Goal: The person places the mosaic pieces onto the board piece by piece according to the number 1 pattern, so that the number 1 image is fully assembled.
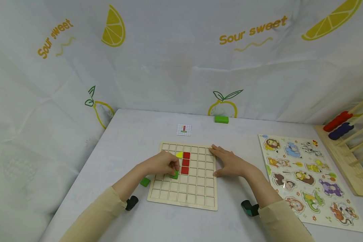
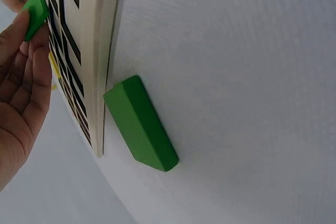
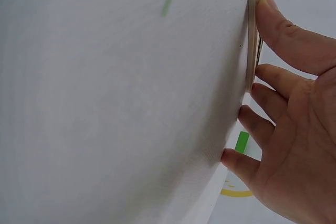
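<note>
A wooden grid board [image 1: 181,203] lies flat on the table. Over its left half, my left hand [image 1: 162,162] pinches a green square tile [image 2: 37,14] between thumb and fingers, low above the cells. Three red tiles [image 1: 185,162] sit in a column on the grid, with a yellow piece [image 1: 179,154] left of the top one. Another green tile [image 2: 139,124] lies on the table beside the board's left edge. My right hand [image 1: 230,163] rests at the board's right edge, fingers spread, with its thumb [image 3: 281,30] touching the side.
Behind the board lies a small pattern card [image 1: 184,129]. A green block [image 1: 221,119] sits near the table's back edge. To the right are an animal puzzle board [image 1: 293,164] and a wooden rack [image 1: 361,183] with red and blue pieces. A printed white cloth [image 1: 175,67] hangs behind.
</note>
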A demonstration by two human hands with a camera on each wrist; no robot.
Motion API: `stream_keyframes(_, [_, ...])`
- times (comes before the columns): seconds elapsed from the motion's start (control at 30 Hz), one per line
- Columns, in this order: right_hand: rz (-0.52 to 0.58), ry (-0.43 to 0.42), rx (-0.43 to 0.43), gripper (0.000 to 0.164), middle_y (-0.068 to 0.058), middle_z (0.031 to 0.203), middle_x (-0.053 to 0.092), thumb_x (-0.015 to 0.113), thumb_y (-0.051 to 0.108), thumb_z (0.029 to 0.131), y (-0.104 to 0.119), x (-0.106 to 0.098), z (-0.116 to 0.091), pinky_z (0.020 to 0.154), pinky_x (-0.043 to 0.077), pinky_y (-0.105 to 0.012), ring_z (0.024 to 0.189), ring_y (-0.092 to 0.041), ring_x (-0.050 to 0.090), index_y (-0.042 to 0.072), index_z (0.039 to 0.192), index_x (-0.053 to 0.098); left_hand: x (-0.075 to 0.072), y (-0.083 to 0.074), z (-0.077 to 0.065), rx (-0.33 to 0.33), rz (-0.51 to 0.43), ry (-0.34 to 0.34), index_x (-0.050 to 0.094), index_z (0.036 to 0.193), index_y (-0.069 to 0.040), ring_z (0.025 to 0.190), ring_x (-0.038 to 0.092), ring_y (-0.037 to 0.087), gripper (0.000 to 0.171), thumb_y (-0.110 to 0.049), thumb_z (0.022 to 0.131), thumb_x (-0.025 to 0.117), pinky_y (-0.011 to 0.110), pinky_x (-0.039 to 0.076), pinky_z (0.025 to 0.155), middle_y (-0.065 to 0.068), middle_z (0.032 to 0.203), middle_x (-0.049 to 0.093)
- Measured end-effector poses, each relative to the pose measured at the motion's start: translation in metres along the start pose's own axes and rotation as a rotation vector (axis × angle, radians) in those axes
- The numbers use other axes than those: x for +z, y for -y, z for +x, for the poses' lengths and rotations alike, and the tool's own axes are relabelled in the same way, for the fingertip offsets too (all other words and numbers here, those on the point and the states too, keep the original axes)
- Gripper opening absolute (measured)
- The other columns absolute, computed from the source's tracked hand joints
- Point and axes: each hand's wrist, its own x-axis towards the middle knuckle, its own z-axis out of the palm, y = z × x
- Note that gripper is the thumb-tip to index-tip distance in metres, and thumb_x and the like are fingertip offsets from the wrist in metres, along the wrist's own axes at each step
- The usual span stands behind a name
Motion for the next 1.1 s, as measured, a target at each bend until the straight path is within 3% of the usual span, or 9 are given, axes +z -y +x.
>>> stream_keyframes(0.27, [-0.007,0.0,-0.008,0.092,-0.018,0.165,0.018,0.078,0.031,0.081,-0.0009,-0.0001,0.0007,0.116,0.011,-0.072,0.152,-0.044,0.015,0.007,0.155,0.028,0.0044,-0.0041,0.0009,-0.017,-0.018,-0.023,0.067,0.08,-0.013,0.069,0.057,0.007,0.016,-0.003,0.078,0.079,0.02,0.05,0.066,-0.005,0.074,0.065])
stream_keyframes(0.77, [-0.001,0.006,-0.008,0.092,-0.019,0.165,0.018,0.078,0.03,0.081,-0.0012,0.0,0.0012,0.116,0.011,-0.072,0.152,-0.044,0.016,0.006,0.155,0.028,0.0083,-0.008,0.0017,-0.024,0.1,-0.013,0.066,0.073,-0.017,0.065,0.052,0.005,0.018,-0.007,0.078,0.081,0.019,0.046,0.064,-0.009,0.068,0.063])
stream_keyframes(1.1, [0.0,0.004,-0.013,0.093,-0.019,0.165,0.018,0.078,0.031,0.081,-0.0008,-0.0003,0.0011,0.116,0.011,-0.072,0.152,-0.045,0.015,0.006,0.155,0.028,0.009,-0.0071,0.0014,-0.02,0.103,-0.017,0.067,0.073,-0.017,0.065,0.053,0.005,0.017,-0.008,0.078,0.081,0.019,0.047,0.063,-0.009,0.069,0.064])
